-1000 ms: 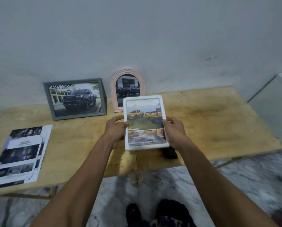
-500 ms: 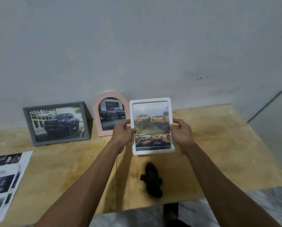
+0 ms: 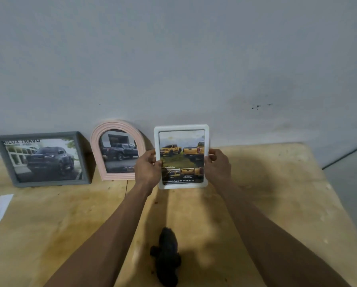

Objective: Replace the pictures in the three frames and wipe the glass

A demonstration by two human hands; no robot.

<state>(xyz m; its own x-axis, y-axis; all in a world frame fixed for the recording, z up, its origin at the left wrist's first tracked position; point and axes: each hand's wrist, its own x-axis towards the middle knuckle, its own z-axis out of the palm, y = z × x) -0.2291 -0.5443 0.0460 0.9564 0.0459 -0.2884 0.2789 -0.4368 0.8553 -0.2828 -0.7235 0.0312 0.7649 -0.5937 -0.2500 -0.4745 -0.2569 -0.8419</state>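
Head view: left hand [image 3: 147, 167] and right hand [image 3: 218, 165] grip white frame [image 3: 181, 156] upright by its sides; pink arched frame [image 3: 116, 150] just beside.

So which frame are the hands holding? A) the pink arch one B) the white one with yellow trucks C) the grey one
B: both the left hand and right hand grip the sides of the white frame, while the grey frame and pink frame lean on the wall.

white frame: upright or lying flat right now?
Upright. The white frame stands portrait, picture facing the camera, with the left hand and right hand gripping its side edges near the wall.
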